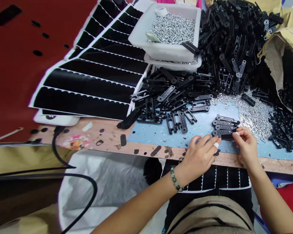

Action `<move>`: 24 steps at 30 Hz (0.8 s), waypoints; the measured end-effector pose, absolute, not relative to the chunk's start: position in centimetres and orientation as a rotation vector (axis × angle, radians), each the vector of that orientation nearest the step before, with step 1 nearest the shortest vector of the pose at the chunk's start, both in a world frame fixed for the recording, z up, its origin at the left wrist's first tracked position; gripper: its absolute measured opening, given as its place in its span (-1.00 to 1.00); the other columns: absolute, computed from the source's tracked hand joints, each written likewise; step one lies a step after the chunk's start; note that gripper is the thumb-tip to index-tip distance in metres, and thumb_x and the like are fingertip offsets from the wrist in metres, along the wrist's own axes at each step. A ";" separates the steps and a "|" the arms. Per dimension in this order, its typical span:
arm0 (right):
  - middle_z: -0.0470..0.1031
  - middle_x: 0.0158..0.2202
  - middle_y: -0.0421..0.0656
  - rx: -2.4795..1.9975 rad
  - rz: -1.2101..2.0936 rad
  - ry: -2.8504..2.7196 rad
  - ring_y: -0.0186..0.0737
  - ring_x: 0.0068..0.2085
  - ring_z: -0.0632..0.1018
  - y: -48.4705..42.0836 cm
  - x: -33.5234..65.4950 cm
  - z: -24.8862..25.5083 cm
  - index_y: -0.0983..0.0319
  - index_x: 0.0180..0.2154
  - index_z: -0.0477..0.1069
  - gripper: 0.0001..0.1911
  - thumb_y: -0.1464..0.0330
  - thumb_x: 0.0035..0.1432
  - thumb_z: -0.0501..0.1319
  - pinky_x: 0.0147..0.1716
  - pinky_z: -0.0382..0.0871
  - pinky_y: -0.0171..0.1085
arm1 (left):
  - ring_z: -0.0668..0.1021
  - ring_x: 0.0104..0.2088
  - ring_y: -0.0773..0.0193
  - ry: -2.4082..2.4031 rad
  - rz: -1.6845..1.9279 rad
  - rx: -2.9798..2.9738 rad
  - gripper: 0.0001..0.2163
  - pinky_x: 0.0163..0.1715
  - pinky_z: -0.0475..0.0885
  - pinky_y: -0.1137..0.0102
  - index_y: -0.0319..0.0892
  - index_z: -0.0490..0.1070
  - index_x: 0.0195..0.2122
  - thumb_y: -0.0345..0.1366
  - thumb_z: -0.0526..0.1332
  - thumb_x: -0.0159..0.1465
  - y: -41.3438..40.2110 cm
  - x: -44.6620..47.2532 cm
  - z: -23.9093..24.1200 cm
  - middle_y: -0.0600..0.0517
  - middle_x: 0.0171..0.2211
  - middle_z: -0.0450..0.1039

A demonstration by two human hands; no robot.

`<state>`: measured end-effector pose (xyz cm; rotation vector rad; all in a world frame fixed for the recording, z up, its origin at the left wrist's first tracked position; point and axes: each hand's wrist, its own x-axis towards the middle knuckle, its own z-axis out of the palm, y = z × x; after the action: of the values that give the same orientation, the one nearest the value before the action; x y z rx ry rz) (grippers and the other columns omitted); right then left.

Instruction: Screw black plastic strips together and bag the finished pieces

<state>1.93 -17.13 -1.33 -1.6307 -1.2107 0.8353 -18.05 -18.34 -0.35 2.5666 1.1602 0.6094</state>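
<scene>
A row of several black plastic link pieces lies side by side on the blue sheet, close to the table's front edge. My left hand rests at the row's lower left, its fingers stretched out and touching or nearly touching the nearest piece. One finger has white tape round it, and a beaded bracelet is on the wrist. At the row's right end my right hand has thumb and forefinger pinched together. What the pinch holds, if anything, is too small to make out. Just beyond this hand is a spread of small silver screws.
Loose black links are heaped behind and left, with a taller pile at the back. A white tub of screws stands behind. Small black parts lie right. Black die-cut sheets cover the left side; a cable hangs below.
</scene>
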 end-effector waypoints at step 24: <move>0.31 -0.41 -0.17 -1.851 0.508 -1.713 -0.25 -0.44 0.35 -16.8 2.5 0.9 0.18 -0.53 0.25 -0.71 0.20 0.14 0.22 -0.43 0.29 -0.23 | 0.40 -0.04 0.06 1.178 0.549 2.568 -0.63 0.01 0.17 0.10 -0.21 0.28 0.16 -0.38 0.02 0.33 -17.6 -17.0 0.4 -0.11 -0.09 0.47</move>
<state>2.49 -16.77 0.89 -1.8506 -1.7128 0.5082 -17.03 -17.57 0.44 2.5679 1.1777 0.5493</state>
